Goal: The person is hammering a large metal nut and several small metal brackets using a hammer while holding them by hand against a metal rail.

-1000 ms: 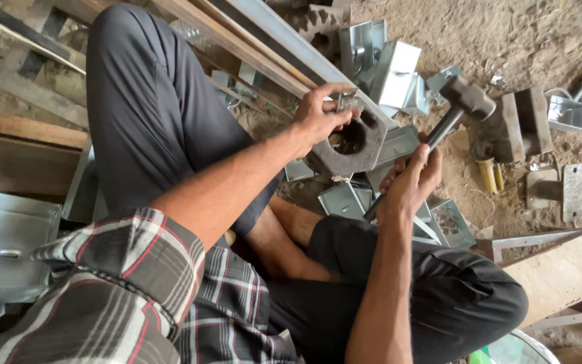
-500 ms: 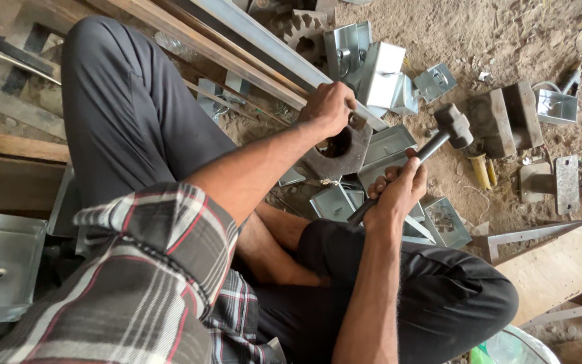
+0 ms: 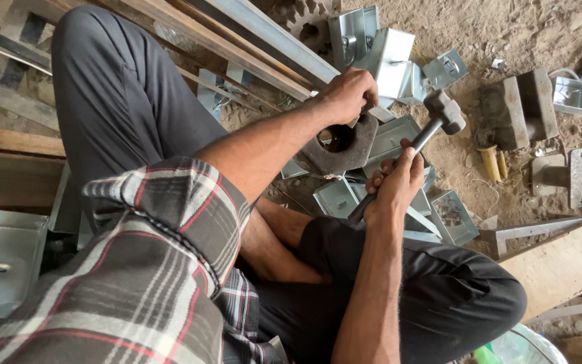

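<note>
I sit on the ground in dark trousers and a plaid shirt. My left hand (image 3: pixel 348 94) presses a small galvanised metal piece against the top of a heavy dark steel block with a round hole (image 3: pixel 345 147). My right hand (image 3: pixel 395 183) is wrapped around the dark handle of a hammer. The hammer's head (image 3: pixel 444 111) hangs to the right of the block, a short way from my left hand and not touching it.
Several folded galvanised sheet-metal boxes (image 3: pixel 385 54) lie around the block on the sandy floor. Long metal channels and wooden boards (image 3: pixel 257 40) run behind it. Steel blocks (image 3: pixel 520 108), a bracket (image 3: pixel 567 175) and a wooden plank (image 3: pixel 567 263) lie to the right.
The hammer head has come down and closer to the block than a second ago. My left hand has stayed on the piece at the block. The view has shifted slightly.
</note>
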